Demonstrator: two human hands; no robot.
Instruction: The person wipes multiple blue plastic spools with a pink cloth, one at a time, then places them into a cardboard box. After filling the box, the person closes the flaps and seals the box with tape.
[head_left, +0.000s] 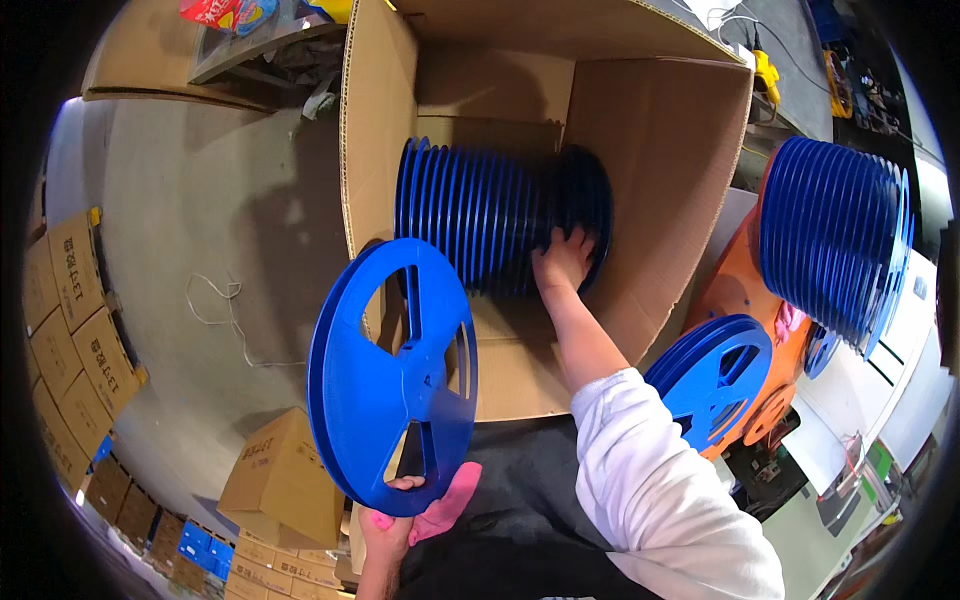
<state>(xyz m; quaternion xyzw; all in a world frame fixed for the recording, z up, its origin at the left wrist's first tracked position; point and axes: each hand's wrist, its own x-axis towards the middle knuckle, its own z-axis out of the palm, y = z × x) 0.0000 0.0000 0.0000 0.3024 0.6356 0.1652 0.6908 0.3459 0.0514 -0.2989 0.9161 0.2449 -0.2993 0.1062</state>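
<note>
A single view comes from a fisheye camera worn on the person's head, looking steeply down over the chest and forearms, which enter from the lower edge. It sits close above an open cardboard box (640, 180) that fills the upper centre, with the grey floor (200, 230) far below on the left and an orange stand (745, 290) on the right. Straight edges curve toward the dark round rim, so the corners are lost. No second view overlaps it.
</note>
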